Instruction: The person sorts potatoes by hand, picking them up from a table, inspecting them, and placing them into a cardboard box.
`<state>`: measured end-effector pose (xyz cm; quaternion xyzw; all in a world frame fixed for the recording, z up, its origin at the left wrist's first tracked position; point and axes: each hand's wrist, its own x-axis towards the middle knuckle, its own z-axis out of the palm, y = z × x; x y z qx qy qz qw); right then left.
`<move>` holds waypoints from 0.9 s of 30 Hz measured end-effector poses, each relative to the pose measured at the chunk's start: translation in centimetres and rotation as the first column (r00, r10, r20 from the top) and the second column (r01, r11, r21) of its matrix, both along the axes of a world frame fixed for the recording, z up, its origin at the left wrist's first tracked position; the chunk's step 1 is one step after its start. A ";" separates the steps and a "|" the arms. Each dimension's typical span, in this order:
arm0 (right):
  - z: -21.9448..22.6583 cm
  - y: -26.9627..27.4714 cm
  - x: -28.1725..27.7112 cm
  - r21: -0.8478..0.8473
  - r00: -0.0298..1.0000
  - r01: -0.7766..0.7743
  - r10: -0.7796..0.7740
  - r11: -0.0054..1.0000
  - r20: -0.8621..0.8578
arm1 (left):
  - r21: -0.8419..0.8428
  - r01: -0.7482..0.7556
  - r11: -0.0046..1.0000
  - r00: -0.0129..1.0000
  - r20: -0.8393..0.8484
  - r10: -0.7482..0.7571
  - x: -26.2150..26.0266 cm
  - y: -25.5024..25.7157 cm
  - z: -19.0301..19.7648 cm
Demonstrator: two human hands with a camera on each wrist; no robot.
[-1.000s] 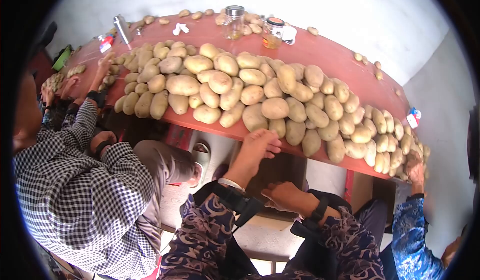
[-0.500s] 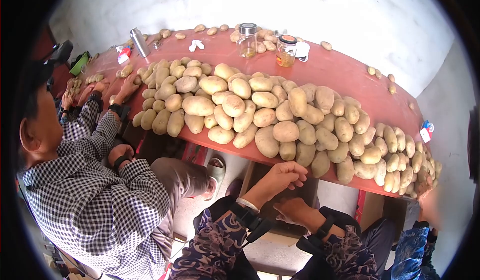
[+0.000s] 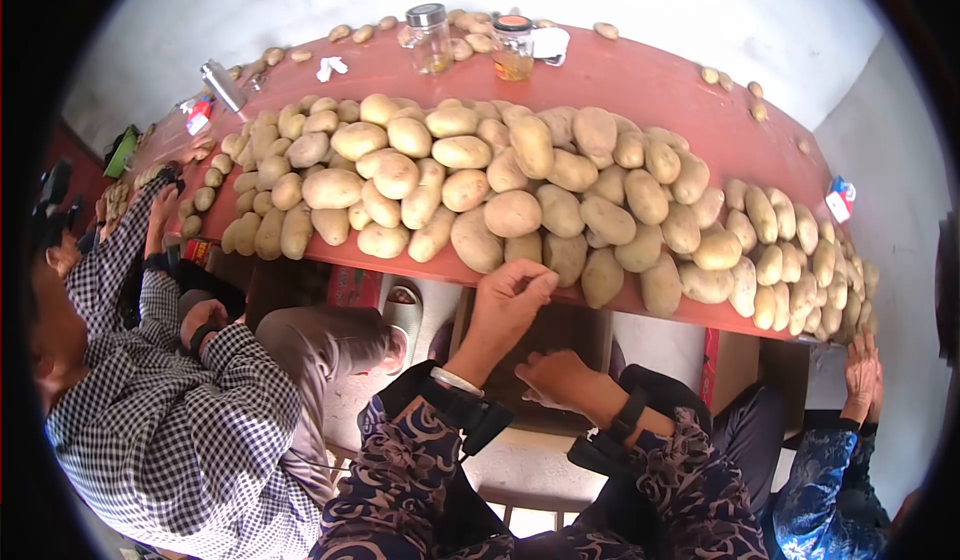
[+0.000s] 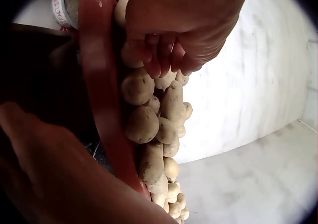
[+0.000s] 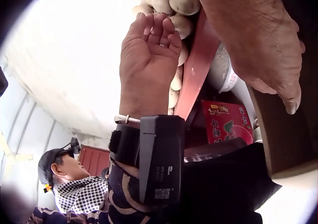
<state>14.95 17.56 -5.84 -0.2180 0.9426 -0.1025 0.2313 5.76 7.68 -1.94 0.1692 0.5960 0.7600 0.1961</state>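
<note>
A long heap of potatoes [image 3: 513, 214] lies along the near side of the red table [image 3: 640, 75]. At the table's front edge, just below the heap, my left hand [image 3: 497, 312] hovers with loosely bent fingers and holds nothing. Its palm side shows in the right wrist view, where the hand [image 5: 151, 60] has bare fingers. Lower and to the right, my right hand [image 3: 570, 382] hangs in front of an open cardboard box [image 3: 560, 345], its fingers relaxed and nothing in them. In the left wrist view, potatoes [image 4: 138, 87] sit close behind my left fingertips.
Two glass jars [image 3: 428, 45] [image 3: 513, 52], a metal flask [image 3: 222, 87] and several small potatoes stand toward the back. A person in a checked shirt [image 3: 180, 440] sits at my left. Another person's blue sleeve [image 3: 815, 480] is at far right. Under the table is a red box [image 5: 228, 122].
The view dipped, then rose again. My hands stay near the table edge, the left fingers bending a little more. The neighbour's arm at left shifted; the right neighbour's hands moved to the heap's end.
</note>
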 end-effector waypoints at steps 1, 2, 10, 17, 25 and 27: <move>0.0 0.0 0.0 -0.003 1.000 0.013 -0.013 1.000 0.009 | 0.016 -0.035 0.999 0.999 -0.029 0.035 -0.1 0.1 -0.3; 0.1 -0.1 -0.1 0.004 1.000 0.019 -0.019 1.000 0.012 | -0.033 -0.065 0.997 0.998 -0.025 0.064 -0.2 0.0 0.3; 0.7 0.5 -0.3 -0.048 0.997 0.074 -0.074 0.996 -0.002 | 0.024 -0.261 0.965 0.959 -0.108 0.262 -1.4 0.7 0.2; 1.3 1.4 -0.5 -0.023 0.989 0.125 -0.122 0.992 0.082 | 0.087 -0.349 0.933 0.927 -0.112 0.357 -2.2 0.1 0.6; 1.6 1.9 -0.5 -0.053 0.989 0.148 -0.147 0.988 0.034 | 0.030 -0.309 0.951 0.928 -0.211 0.308 -2.2 -0.3 0.3; 1.9 1.9 -0.7 -0.072 0.985 0.171 -0.170 0.983 0.016 | -0.011 -0.354 0.935 0.907 -0.250 0.340 -2.4 -0.5 0.0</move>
